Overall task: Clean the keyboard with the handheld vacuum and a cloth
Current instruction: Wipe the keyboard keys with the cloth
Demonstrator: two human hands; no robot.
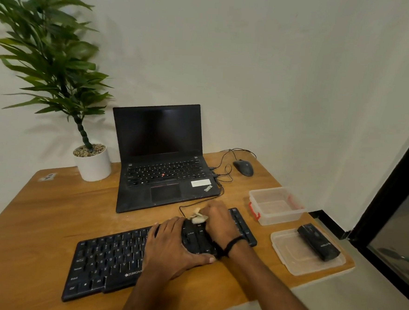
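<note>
Two hands work over a black keyboard [109, 262] on a wooden surface [37, 215], with the wiping step of the clean-up apparently under way. The right hand [218, 220], a dark band at its wrist, is closed round a small pale cloth [198, 218] and bears on keys toward the keyboard's right end. The left hand [175, 247] lies flat just beside it, fingers spread across the keys and thumb at the keyboard's near edge, seemingly pinning the board in place. The handheld vacuum [318, 242] lies idle to the right of the keyboard, well apart from both hands, resting on a clear plastic lid [295, 260]. Whether suction is already done cannot be told.

The next move likely calls for drawing the cloth along the key rows toward the keyboard's left end. The left hand would need to shift clear, and pressure should stay light so no key is dislodged.

By count: one keyboard, one cloth, one handheld vacuum and one lid. There is also one clear container [281, 217] with red clips off the keyboard's far right corner. One open laptop [159, 156] stands behind the keyboard, with one wired mouse [243, 167] and one potted plant [92, 164] beyond it.
</note>
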